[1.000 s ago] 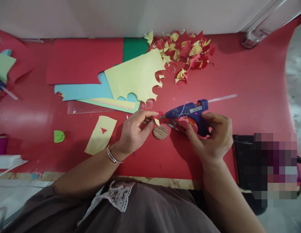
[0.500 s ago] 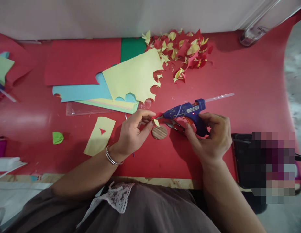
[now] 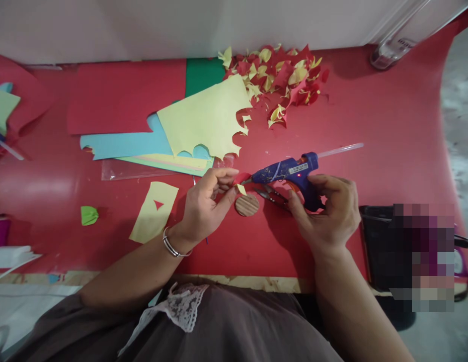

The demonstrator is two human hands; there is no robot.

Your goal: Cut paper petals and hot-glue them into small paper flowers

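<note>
My left hand [image 3: 209,203] pinches a small red and yellow paper piece [image 3: 240,189] between thumb and fingers. The nozzle of a blue glue gun [image 3: 275,172] touches or nearly touches that piece. Around the gun's handle my right hand [image 3: 326,206] is closed, thumb by the orange trigger; a clear glue stick [image 3: 341,149] sticks out behind. Just under the paper piece lies a round wooden disc [image 3: 247,205] with a striped grain. Pliers or scissors [image 3: 272,196] with dark metal jaws lie beneath the gun, partly hidden by it and my right hand.
Red and yellow paper scraps [image 3: 279,75] are heaped at the back. Coloured sheets [image 3: 124,98] overlap at back left, with a yellow strip [image 3: 154,216] nearer. A green crumpled piece [image 3: 89,215] lies left. A black flat object [image 3: 381,246] is at right, a clear container [image 3: 390,53] at back right.
The view has shifted very slightly. Both hands, the paper piece and the glue gun keep nearly the same positions, the nozzle still at the paper.
</note>
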